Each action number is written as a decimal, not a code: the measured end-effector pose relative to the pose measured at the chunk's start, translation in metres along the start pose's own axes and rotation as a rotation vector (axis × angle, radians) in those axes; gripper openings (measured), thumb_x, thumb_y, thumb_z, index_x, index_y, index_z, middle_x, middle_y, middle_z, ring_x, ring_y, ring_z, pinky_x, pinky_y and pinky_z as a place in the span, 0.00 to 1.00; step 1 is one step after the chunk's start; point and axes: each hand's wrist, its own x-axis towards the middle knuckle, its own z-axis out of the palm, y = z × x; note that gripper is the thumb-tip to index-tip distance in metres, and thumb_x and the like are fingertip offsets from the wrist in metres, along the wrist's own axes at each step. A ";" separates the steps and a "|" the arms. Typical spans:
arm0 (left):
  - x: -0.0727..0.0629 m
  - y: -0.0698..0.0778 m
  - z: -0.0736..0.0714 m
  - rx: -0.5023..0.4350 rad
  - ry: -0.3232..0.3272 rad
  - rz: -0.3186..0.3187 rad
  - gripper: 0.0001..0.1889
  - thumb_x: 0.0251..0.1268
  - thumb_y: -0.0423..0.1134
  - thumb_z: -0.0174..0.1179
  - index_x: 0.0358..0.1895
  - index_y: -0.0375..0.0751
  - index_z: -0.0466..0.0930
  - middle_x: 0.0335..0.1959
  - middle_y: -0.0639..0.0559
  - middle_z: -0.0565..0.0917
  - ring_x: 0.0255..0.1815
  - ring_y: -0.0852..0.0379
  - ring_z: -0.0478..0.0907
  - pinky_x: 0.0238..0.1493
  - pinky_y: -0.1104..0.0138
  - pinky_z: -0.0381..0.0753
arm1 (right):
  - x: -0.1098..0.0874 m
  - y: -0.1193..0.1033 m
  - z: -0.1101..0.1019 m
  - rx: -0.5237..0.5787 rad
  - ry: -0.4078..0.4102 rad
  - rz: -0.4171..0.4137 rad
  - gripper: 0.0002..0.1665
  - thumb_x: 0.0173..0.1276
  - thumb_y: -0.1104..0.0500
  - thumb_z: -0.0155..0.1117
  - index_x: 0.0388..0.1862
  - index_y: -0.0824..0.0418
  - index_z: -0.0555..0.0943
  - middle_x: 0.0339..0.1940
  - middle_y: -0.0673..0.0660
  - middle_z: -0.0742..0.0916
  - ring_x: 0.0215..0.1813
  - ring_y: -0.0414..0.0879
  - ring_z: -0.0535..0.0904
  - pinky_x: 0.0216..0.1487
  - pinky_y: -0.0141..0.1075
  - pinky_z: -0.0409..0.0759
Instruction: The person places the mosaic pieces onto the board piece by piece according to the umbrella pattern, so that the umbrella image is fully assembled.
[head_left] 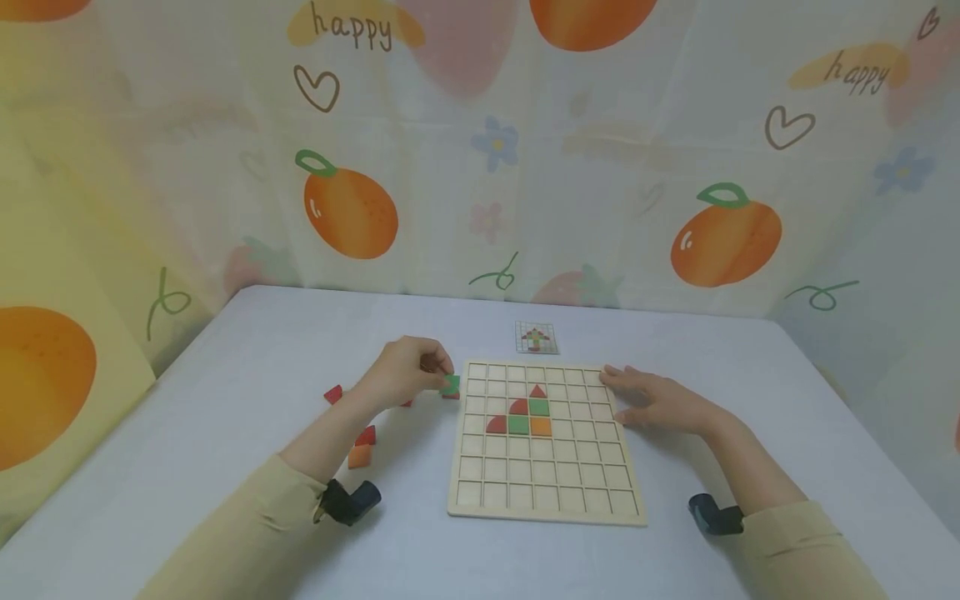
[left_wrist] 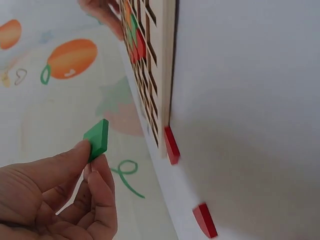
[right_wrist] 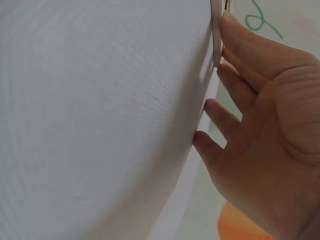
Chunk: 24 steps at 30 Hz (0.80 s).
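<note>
Between thumb and fingertips, my left hand [head_left: 408, 371] pinches a green square tile [left_wrist: 97, 137], held above the table just left of the wooden grid board [head_left: 480, 471]. My right hand [head_left: 660, 400] rests at the board's right edge, fingers fairly straight, thumb and fingertips at the rim. On the board sit a red triangle [head_left: 537, 391], two red quarter-round tiles [head_left: 519, 407], two green squares [head_left: 539, 407] and an orange square [head_left: 541, 427]. A red tile [left_wrist: 171, 145] lies against the board's left edge, and another red tile [left_wrist: 205, 220] lies near it.
Farther left lie a red piece [head_left: 333, 394], another red piece [head_left: 367, 435] and an orange square [head_left: 360, 456]. A small pattern card [head_left: 536, 337] lies behind the board on the white table [head_left: 225, 400]. A printed curtain [head_left: 450, 167] hangs behind.
</note>
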 end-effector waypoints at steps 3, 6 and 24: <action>-0.001 0.009 0.006 -0.024 -0.019 0.016 0.04 0.59 0.33 0.67 0.36 0.42 0.83 0.33 0.50 0.83 0.34 0.55 0.79 0.34 0.70 0.76 | 0.000 0.000 0.000 0.001 -0.002 0.005 0.45 0.63 0.46 0.68 0.75 0.57 0.65 0.80 0.59 0.62 0.82 0.67 0.46 0.76 0.67 0.45; -0.001 0.015 0.012 -0.048 -0.038 0.032 0.04 0.58 0.32 0.68 0.35 0.41 0.83 0.32 0.49 0.84 0.32 0.56 0.80 0.35 0.70 0.78 | 0.000 0.001 0.000 -0.001 -0.002 0.009 0.45 0.63 0.45 0.68 0.75 0.57 0.65 0.80 0.59 0.62 0.82 0.67 0.46 0.76 0.67 0.45; 0.021 0.056 0.063 -0.025 -0.110 0.124 0.01 0.60 0.32 0.66 0.33 0.41 0.86 0.34 0.51 0.88 0.35 0.58 0.78 0.39 0.68 0.79 | 0.000 0.000 0.000 -0.005 -0.003 0.011 0.44 0.63 0.46 0.68 0.75 0.56 0.65 0.81 0.58 0.62 0.82 0.67 0.45 0.76 0.68 0.45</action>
